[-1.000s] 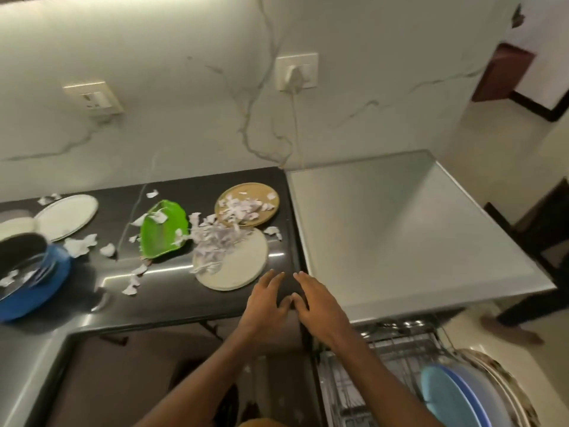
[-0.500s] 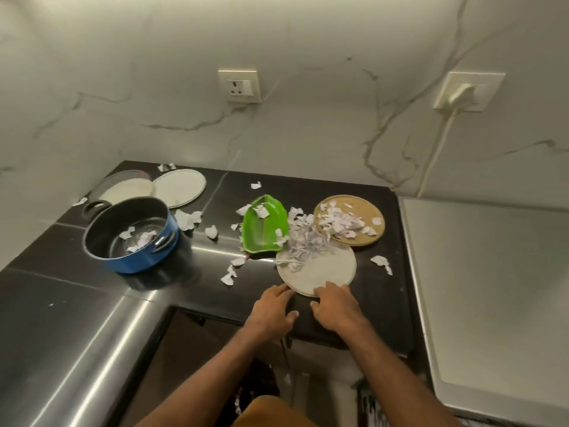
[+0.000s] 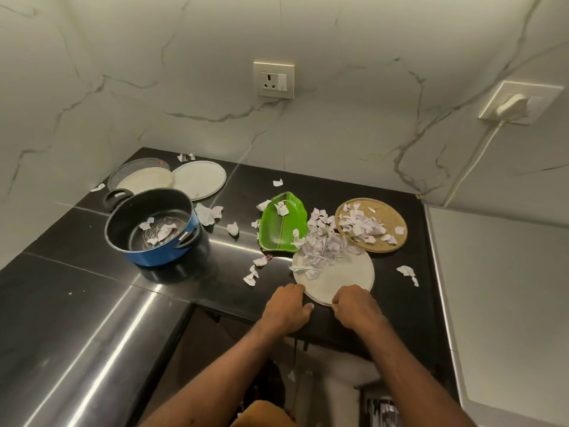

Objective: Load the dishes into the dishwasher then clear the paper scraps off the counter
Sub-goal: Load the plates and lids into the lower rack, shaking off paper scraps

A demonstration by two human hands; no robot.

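At the front edge of the bench (image 3: pixel 92 303), left hand (image 3: pixel 286 307) and right hand (image 3: pixel 354 306) curl fingers at the near rim of the cream plate (image 3: pixel 338 278), the left's hold unclear; loading it likely means lifting level under its paper scraps (image 3: pixel 320 251), drawn toward the open edge, away from the green dish (image 3: pixel 277 232).

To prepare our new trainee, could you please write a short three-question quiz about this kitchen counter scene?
1. True or false: the blue pot has paper scraps inside it.
2. Which dish do the left hand and right hand grip at its near rim? A. green dish B. cream plate C. woven plate
3. Fill in: the scrap pile on that dish sits toward its ___ side (near or far).
Key: 1 true; 2 B; 3 far.
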